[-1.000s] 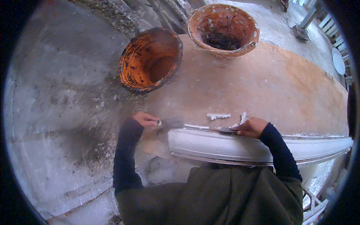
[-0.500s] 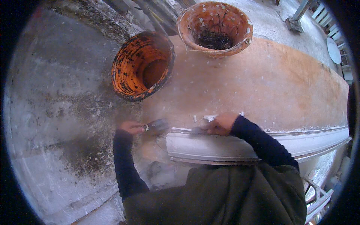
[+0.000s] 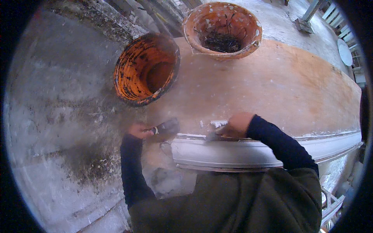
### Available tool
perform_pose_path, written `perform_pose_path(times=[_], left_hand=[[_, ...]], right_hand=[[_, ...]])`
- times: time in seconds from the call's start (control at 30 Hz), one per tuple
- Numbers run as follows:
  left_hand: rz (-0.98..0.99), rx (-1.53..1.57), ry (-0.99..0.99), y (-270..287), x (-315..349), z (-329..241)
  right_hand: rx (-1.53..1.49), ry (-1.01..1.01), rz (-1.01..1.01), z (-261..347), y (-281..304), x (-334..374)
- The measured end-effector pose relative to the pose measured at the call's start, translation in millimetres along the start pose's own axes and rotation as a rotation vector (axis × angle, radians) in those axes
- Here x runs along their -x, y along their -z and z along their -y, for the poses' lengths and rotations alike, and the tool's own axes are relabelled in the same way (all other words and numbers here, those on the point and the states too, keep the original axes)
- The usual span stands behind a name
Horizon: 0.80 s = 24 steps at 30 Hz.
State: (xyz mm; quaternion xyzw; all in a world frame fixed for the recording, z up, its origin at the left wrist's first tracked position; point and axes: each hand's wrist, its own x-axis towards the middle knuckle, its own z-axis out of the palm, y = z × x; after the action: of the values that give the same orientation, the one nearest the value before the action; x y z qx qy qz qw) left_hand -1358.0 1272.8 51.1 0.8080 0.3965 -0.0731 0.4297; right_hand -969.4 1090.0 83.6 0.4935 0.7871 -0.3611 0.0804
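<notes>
My left hand [image 3: 139, 130] is closed round the dark handle of a wide-bladed putty knife [image 3: 169, 126]. Its blade points right, close to the left end of a white plaster moulding [image 3: 221, 152]. Over the moulding's far edge, my right hand [image 3: 240, 123] grips a small flat scraper [image 3: 216, 135], blurred and partly hidden by the fingers. White plaster lumps [image 3: 218, 123] lie beside that hand on the tan board [image 3: 248, 85].
An orange, dark-stained bucket [image 3: 128, 73] leans at the board's left. Behind stands a second orange bucket [image 3: 190, 33] with dark wiry scraps inside. Stained grey surface [image 3: 58, 97] spreads to the left. A post base [image 3: 305, 25] stands at the far right.
The left hand and its putty knife have shifted slightly right and up. My right hand has moved a little right and up along the moulding, still holding the scraper.
</notes>
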Motion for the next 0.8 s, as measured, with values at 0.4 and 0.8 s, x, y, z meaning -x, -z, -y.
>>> perform_pose_path(times=[0.4, 0.8], left_hand=[[-0.037, 0.134, 0.112, -19.6, 7.1, -1.8], [-0.038, 0.246, 0.117, -31.9, 16.1, -13.4]], right_hand=[[-0.170, 0.053, -0.015, -10.5, -7.5, 8.9], [-0.128, 0.067, -0.081, 0.8, -14.8, -8.1]])
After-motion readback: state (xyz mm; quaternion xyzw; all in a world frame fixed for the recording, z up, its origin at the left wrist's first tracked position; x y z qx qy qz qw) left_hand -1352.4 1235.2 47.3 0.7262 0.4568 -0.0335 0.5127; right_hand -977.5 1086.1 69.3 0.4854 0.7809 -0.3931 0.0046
